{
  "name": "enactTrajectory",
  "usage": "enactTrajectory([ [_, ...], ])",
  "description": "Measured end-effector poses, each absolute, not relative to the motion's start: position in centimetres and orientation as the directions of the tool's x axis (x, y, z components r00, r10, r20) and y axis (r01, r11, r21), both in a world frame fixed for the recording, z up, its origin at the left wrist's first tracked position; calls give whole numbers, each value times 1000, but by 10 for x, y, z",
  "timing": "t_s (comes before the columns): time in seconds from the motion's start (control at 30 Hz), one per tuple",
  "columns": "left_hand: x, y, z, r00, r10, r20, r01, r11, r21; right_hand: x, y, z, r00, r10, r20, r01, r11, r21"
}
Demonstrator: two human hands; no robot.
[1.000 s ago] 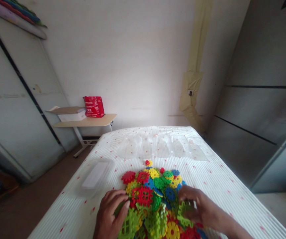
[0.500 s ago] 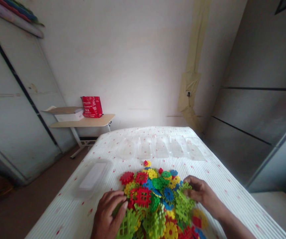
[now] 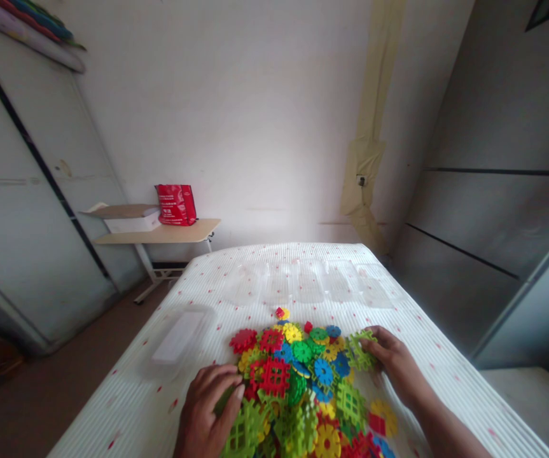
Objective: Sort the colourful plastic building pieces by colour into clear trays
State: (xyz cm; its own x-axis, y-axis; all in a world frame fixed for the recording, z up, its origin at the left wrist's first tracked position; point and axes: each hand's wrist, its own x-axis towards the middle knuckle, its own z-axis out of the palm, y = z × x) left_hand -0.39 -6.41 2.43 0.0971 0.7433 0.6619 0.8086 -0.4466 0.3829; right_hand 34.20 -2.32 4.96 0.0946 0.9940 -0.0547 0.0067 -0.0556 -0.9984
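Note:
A heap of colourful plastic building pieces lies before me. It mixes toothed discs, such as a blue gear-shaped disc (image 3: 323, 371) and a yellow one (image 3: 327, 441), with square lattice blocks, among them a red lattice block (image 3: 275, 376). My right hand (image 3: 389, 353) pinches a light green lattice block (image 3: 361, 350) at the heap's right edge, thumb and fingers on its right side. At the left edge rests my left hand (image 3: 210, 407), thumb and index finger apart, next to light green lattice blocks (image 3: 244, 427). Some of its fingers are hidden.
Clear plastic containers (image 3: 310, 283) stand in a row across the far part of the cloth-covered table (image 3: 126, 407). Left of the heap lies a clear lidded box or tray (image 3: 179, 340). Against the wall, a small side table (image 3: 183, 232) carries a red bag (image 3: 177, 205) and a white box (image 3: 133, 221).
My right hand has lifted a light green lattice block from the heap and moved it slightly up and right. Another green lattice block shows beneath. My left hand stays in place.

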Motion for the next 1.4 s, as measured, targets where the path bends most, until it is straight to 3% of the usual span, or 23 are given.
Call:
enactTrajectory([
  [0.1, -4, -65, 24, 94, 742, 664, 805, -449, 387, 344, -21, 49, 162, 986, -29, 70, -41, -997],
  [0.2, -5, -65, 23, 97, 735, 671, 805, -454, 381, 351, -16, 44, 224, 972, 69, 241, 13, -971],
  [0.33, -5, -64, 23, 98, 738, 668, 806, -452, 381, 366, -10, 37, 219, 956, 194, 547, 44, -836],
  [0.43, -5, -63, 23, 98, 734, 672, 802, -458, 383, 373, -7, 30, 191, 956, 224, 684, 34, -728],
  [0.67, -6, -63, 21, 97, 738, 668, 801, -456, 387, 374, -5, 19, 127, 914, 386, 827, 118, -550],
  [0.9, -6, -62, 19, 103, 739, 666, 797, -462, 389, 364, -7, 21, -47, 816, 575, 929, 247, -274],
  [1.4, -6, -63, 20, 90, 728, 679, 790, -468, 396, 369, 0, 9, 23, 868, 496, 878, 219, -425],
])
